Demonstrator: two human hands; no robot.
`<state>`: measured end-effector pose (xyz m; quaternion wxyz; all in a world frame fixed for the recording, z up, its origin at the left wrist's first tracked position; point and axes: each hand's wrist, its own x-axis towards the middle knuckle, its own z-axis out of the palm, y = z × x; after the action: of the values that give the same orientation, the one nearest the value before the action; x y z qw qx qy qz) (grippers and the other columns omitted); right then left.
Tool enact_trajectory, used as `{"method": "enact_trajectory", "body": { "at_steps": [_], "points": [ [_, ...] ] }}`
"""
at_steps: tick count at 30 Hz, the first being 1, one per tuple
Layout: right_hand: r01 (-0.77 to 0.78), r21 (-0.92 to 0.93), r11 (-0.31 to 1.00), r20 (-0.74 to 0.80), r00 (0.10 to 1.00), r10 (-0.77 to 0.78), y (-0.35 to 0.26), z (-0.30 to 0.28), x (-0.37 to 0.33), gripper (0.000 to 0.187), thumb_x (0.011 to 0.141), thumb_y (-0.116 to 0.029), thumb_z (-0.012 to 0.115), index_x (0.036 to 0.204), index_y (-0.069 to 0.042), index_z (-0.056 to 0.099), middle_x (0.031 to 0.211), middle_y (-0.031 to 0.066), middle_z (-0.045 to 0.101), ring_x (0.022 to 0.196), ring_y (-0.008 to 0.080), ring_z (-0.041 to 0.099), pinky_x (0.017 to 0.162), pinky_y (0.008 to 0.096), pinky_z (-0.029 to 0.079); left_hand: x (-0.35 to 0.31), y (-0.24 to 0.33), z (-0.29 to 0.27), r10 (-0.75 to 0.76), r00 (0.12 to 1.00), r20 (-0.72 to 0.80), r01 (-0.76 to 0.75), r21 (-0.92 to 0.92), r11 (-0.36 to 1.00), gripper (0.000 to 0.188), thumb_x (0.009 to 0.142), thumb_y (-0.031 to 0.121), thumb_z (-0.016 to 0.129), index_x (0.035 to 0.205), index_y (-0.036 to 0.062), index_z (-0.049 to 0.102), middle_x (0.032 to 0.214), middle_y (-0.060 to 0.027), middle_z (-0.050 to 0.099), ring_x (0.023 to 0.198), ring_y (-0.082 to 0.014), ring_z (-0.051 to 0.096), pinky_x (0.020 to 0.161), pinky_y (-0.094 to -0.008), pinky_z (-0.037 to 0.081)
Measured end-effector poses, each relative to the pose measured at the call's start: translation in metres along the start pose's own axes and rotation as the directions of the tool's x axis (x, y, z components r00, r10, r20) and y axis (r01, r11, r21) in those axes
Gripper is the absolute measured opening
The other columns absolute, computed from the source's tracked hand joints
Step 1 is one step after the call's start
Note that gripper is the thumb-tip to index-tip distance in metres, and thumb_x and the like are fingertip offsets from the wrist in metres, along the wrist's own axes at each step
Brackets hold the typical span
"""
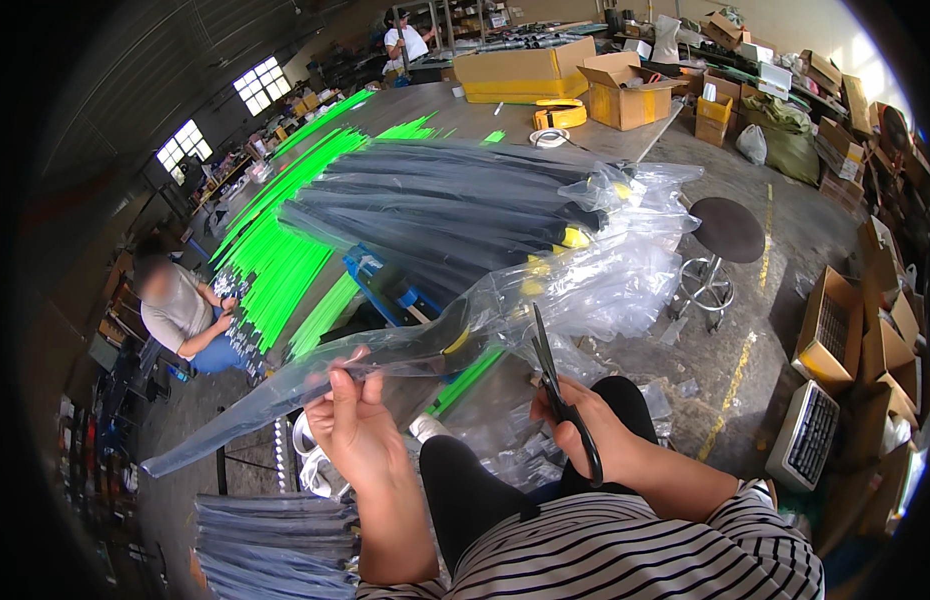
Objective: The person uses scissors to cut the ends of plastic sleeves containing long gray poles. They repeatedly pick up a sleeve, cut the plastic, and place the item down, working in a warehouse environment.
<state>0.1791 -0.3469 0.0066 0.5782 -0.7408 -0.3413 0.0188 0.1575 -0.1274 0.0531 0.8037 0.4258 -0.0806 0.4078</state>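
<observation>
The left hand [360,435] has its thumb and fingertips pinched together on a long, clear, soft plastic sleeve [225,430] — it slants from the near left up to the right, along the near side of a wide pile of dark, slender bundles in clear plastic [425,195]. The right hand [595,430] is clamped around the black handles of a pair of slim metal scissors [548,365], blades pointing away, just beside the crumpled plastic ends; I cannot tell whether the blades meet. Bright green thin rods [285,270] fan out left of the pile. A seated person in a light top [180,310] is farther left — a round, dark-topped stool [727,228] stands to the right.
</observation>
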Motion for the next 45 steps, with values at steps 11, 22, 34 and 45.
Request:
{"method": "enact_trajectory", "body": {
  "at_steps": [11,22,34,45],
  "points": [
    [0.029,-0.037,0.999,0.011,1.000,-0.028,-0.005,0.014,0.008,0.048,0.080,-0.045,0.048,0.078,0.003,0.050,0.074,0.0192,0.046,0.068,0.0385,0.049,0.060,0.0403,0.041,-0.008,0.008,-0.013,0.040,0.990,-0.133,-0.036,0.031,0.999,0.005,0.081,0.004,0.057,0.085,0.0048,0.055,0.085,-0.0091,0.059,0.089,-0.0257,0.058,0.067,-0.0312,0.054],
    [0.005,-0.030,1.000,-0.072,0.997,-0.008,0.006,0.020,0.002,0.045,0.075,-0.038,0.061,0.060,0.002,0.045,0.059,0.0169,0.043,0.056,0.0365,0.046,0.050,0.0398,0.037,-0.008,0.011,-0.021,0.059,0.997,-0.056,-0.057,0.045,0.997,0.020,0.082,0.008,0.057,0.096,-0.0053,0.053,0.093,-0.0162,0.059,0.088,-0.0213,0.058,0.076,-0.0308,0.050],
    [0.001,-0.049,0.999,0.007,1.000,0.000,-0.005,0.011,0.010,0.034,0.073,-0.026,0.059,0.067,0.004,0.043,0.069,0.0184,0.043,0.065,0.0370,0.045,0.057,0.0397,0.038,-0.014,0.010,-0.014,0.070,0.993,-0.099,-0.067,0.031,0.997,0.011,0.082,0.003,0.055,0.092,0.0049,0.053,0.089,-0.0095,0.059,0.087,-0.0243,0.059,0.072,-0.0324,0.054],
    [0.031,-0.024,0.999,-0.084,0.996,-0.033,-0.005,0.023,0.012,0.036,0.079,-0.030,0.057,0.062,0.000,0.047,0.061,0.0152,0.044,0.058,0.0346,0.047,0.053,0.0388,0.038,-0.017,0.013,-0.028,0.077,0.993,-0.087,-0.077,0.005,0.997,0.016,0.082,0.001,0.053,0.097,0.0048,0.052,0.091,-0.0096,0.059,0.088,-0.0260,0.059,0.069,-0.0326,0.055]
  ]
}}
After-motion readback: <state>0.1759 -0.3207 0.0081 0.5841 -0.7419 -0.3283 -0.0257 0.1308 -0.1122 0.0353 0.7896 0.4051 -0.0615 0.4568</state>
